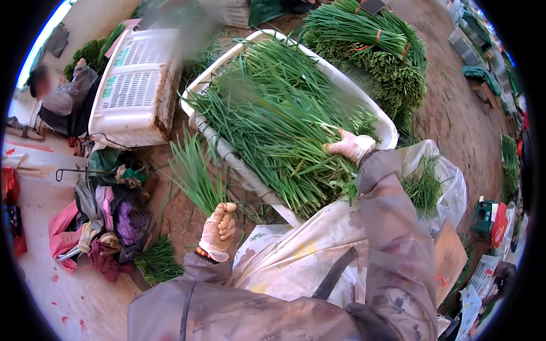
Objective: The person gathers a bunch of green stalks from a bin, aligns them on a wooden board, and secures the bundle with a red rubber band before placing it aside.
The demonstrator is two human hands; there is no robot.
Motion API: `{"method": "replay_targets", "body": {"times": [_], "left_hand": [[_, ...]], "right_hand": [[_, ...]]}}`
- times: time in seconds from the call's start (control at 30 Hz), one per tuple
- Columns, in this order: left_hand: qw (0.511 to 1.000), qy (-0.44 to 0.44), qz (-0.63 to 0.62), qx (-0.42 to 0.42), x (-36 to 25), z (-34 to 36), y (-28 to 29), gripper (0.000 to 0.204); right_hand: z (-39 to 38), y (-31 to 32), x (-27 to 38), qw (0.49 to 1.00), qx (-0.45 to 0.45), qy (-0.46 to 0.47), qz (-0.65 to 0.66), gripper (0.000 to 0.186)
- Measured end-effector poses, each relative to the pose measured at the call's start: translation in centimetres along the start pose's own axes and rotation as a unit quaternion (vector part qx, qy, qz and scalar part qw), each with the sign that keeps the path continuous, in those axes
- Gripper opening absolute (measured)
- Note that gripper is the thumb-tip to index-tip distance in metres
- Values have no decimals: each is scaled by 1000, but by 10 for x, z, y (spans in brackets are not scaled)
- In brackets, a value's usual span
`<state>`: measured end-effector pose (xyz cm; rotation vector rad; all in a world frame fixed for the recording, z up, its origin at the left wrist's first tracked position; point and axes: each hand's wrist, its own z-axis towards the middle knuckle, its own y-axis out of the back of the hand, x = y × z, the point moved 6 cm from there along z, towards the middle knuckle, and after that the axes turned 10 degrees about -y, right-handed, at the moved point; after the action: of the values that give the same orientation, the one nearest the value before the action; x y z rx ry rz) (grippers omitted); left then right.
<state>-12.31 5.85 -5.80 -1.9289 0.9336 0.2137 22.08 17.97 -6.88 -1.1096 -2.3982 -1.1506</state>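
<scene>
A bunch of garlic chives [196,173] stands up out of my left hand [218,227], whose gloved fingers are closed round its lower end. My left hand is just outside the near left side of a long white tub [389,128]. Loose garlic chives [278,119] fill that tub, green leaves mostly to the far left and pale stem ends toward me. Over its right part, my gloved right hand [354,146] is closed on a few chive stems, their pale ends showing by the thumb. A flowered apron [307,250] covers my lap against the tub.
Tied chive bundles [378,51] are stacked beyond the tub. A white crate [133,85] stands at left, with another person [65,94] beyond it. A clear plastic bag [449,176] with chives is at my right. Cloths [108,221] and more chives [159,261] lie at near left.
</scene>
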Motion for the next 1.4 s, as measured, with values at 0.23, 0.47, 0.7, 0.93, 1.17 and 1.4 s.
{"method": "replay_targets", "body": {"times": [0.23,0.47,0.7,0.93,1.17,1.4], "left_hand": [[1000,7,18,10,7,5,-12,22],[1000,17,-4,7,11,6,-15,22],[999,30,-9,43,19,4,-21,21],[995,40,-57,66,28,-3,-29,27],[986,29,-71,145,37,-6,-62,28],[981,133,-40,135,47,4,-83,35]], "right_hand": [[9,28,-72,990,-15,-49,129,55],[-94,23,21,961,-212,176,-33,54],[-70,-46,-6,991,-107,27,-76,17],[-125,19,18,963,-194,179,48,28],[-160,-64,11,951,-23,66,301,22],[-197,-135,49,759,-391,346,-389,25]]}}
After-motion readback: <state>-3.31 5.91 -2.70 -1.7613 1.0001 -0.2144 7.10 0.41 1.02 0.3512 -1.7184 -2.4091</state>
